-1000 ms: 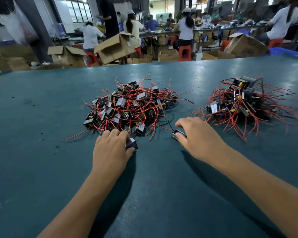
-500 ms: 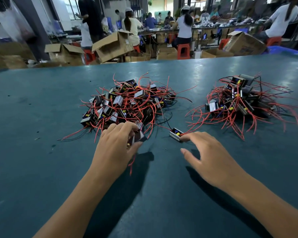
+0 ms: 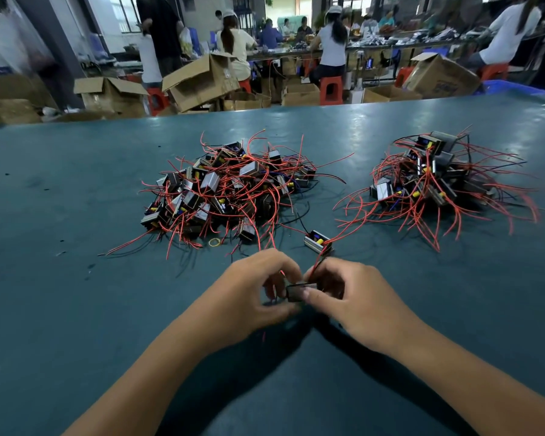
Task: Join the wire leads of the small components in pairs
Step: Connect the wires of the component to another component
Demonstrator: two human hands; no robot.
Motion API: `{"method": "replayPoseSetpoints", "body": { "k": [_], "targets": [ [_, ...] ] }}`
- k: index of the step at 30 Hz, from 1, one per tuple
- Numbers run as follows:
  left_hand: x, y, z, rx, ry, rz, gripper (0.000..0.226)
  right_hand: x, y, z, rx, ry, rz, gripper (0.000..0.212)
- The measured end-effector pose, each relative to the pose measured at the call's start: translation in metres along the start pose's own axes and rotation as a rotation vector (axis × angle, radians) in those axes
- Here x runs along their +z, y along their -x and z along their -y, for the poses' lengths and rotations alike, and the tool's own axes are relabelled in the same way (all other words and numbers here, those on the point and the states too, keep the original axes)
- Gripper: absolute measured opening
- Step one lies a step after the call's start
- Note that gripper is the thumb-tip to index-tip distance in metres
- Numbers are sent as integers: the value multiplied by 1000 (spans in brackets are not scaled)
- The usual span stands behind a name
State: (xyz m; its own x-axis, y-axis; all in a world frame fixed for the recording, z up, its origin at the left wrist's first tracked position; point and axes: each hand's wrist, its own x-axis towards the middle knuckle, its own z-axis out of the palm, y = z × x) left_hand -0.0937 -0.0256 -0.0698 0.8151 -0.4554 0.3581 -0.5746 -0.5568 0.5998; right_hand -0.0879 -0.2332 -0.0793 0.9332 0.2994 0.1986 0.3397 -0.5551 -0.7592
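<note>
head view: i take the big pile (image 3: 230,190) of red-wired parts on the green table (image 3: 76,309) as my landmark. just in front of it, toward me, my left hand (image 3: 252,291) and right hand (image 3: 353,297) meet over one small dark component (image 3: 297,292). the left hand's fingers curl round it, and the right thumb presses its near face while the right fingers pinch a red lead (image 3: 316,262) rising from it. a second component (image 3: 317,241) lies loose on the table between the pile and my hands, just beyond the right fingers; whether that pinched lead belongs to it i cannot tell. a smaller pile (image 3: 438,180) sits well to the right of the big one. i judge this the start of one pairing: one part in hand, its mate not yet picked up. next i need the loose part's lead brought against the held one and twisted, without snagging stray wires.
</note>
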Motion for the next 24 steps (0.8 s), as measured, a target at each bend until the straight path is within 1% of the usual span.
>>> {"method": "replayPoseSetpoints", "body": {
  "k": [2, 4, 5, 6, 7, 9, 11, 13, 17, 21, 24],
  "targets": [
    [-10, 0, 4, -31, 33, -70, 27, -8, -2, -6, 18, 0, 34, 20],
    [-21, 1, 13, -93, -65, -135, 25, -15, -4, -9, 11, 46, 91, 25],
    [-25, 2, 18, -141, -144, -117, 25, -18, -5, -11, 5, 74, 110, 24],
    [-28, 2, 23, -188, -225, -63, 28, -19, -5, -12, 2, 94, 122, 23],
    [-27, 3, 26, -219, -298, 7, 36, -20, -5, -12, 1, 106, 131, 22],
    [-21, 2, 29, -213, -381, 119, 53, -20, -6, -13, -8, 120, 139, 22],
    [-12, 0, 31, -182, -437, 148, 58, -19, -7, -12, -25, 130, 140, 21],
    [-7, -2, 33, -178, -475, 110, 57, -20, -7, -11, -32, 151, 135, 21],
    [-3, -2, 36, -171, -505, 56, 56, -24, -8, -13, -28, 171, 137, 23],
    [-9, -1, 34, -122, -451, -2, 43, -31, -10, -17, -33, 181, 141, 25],
    [-21, 1, 33, -113, -349, -2, 50, -36, -11, -20, -31, 163, 94, 25]
  ]
}}
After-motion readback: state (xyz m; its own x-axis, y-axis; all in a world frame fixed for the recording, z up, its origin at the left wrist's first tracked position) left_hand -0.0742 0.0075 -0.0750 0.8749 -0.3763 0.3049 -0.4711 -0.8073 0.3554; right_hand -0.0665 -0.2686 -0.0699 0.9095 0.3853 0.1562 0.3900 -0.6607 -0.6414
